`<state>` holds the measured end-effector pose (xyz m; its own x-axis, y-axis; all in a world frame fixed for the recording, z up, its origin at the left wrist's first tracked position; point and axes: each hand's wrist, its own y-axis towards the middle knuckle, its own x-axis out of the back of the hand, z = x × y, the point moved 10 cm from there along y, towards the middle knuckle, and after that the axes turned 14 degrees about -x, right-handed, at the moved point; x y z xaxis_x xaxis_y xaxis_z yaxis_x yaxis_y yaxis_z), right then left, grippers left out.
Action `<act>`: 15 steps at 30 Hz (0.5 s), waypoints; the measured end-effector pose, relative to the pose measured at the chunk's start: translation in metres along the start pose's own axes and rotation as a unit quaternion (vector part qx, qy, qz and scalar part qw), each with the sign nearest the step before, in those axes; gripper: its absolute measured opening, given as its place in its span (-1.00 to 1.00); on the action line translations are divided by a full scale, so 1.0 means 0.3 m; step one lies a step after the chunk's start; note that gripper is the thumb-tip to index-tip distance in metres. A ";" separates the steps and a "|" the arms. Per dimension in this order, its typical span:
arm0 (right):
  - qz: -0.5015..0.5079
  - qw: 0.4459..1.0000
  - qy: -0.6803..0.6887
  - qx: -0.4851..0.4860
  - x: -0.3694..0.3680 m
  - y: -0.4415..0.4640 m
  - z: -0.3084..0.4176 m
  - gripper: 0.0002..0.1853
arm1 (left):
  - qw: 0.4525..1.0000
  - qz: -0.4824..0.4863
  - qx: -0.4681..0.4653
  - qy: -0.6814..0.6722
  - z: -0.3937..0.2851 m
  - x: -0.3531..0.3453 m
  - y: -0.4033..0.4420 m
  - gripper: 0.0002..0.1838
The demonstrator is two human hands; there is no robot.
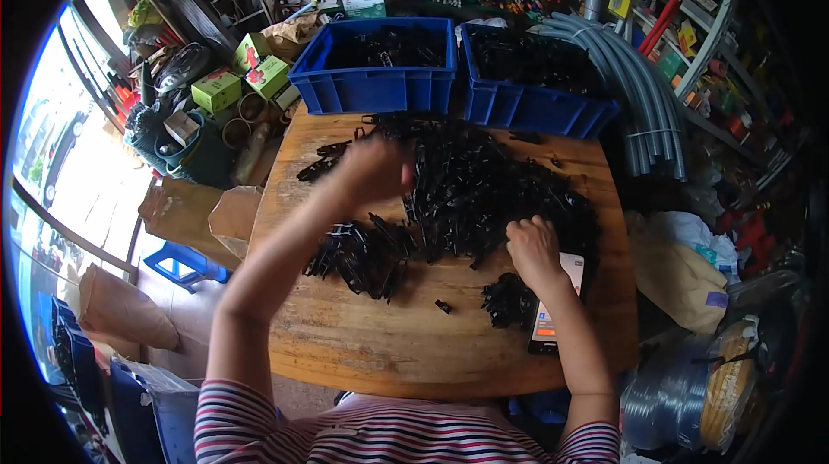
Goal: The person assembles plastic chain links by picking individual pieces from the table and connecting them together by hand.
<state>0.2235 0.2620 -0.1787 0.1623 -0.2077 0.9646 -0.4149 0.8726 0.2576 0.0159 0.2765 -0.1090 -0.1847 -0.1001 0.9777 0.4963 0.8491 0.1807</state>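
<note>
A big heap of small black plastic pieces (466,187) spreads over the wooden table (389,334); their exact kind is too small to tell. My left hand (376,172) is over the heap's left part, smeared by motion, so its fingers are unclear. At the heap's near right edge is my right hand (534,248), fingers curled together; whatever they hold is hidden. Under my right forearm lies a phone (544,326) with its screen lit. A smaller cluster of black pieces (508,300) sits left of the phone. One loose black piece (443,306) lies apart, nearer to me.
Two blue crates, a left one (371,88) and a right one (540,108), hold more black pieces beyond the table. Grey hoses (643,92) bend down at the right. A blue stool (181,265) and a paper sack (125,308) stand left. Coiled tubing (665,399) lies at lower right.
</note>
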 end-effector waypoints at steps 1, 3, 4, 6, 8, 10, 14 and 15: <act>-0.004 1.000 0.011 -0.003 0.002 -0.001 -0.002 -0.90 | 0.994 0.102 0.037 0.011 -0.068 -0.080 -0.068 -0.79; 0.016 0.999 0.051 0.005 -0.011 -0.002 0.001 -0.87 | 0.998 0.050 0.020 0.032 -0.121 -0.180 -0.187 -0.73; 0.026 0.997 0.071 0.010 -0.019 -0.001 0.003 -0.86 | 0.998 0.043 0.028 0.031 -0.110 -0.203 -0.213 -0.74; 0.042 0.996 0.078 0.006 -0.034 0.002 -0.002 -0.83 | 0.998 0.025 0.044 0.034 -0.087 -0.227 -0.260 -0.77; 0.038 0.995 0.094 0.006 -0.006 -0.002 0.009 -0.82 | 0.999 -0.028 0.030 0.030 -0.103 -0.174 -0.286 -0.79; 0.012 0.991 0.131 -0.001 0.056 -0.016 0.019 -0.80 | 0.995 -0.089 0.042 0.022 -0.113 -0.122 -0.306 -0.79; 0.112 0.911 0.385 -0.092 0.115 -0.067 0.064 -0.81 | 0.966 -0.186 0.040 -0.177 -0.114 -0.106 -0.335 -0.71; 0.142 0.867 0.467 -0.094 0.101 -0.082 0.089 -0.77 | 0.960 -0.225 0.014 -0.168 -0.135 -0.094 -0.341 -0.70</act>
<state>0.2147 0.2226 -0.1543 0.7687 0.4005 0.4987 -0.4177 0.9048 -0.0826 0.0046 0.1715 -0.1506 -0.6409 -0.2909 0.7104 0.2794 0.7735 0.5688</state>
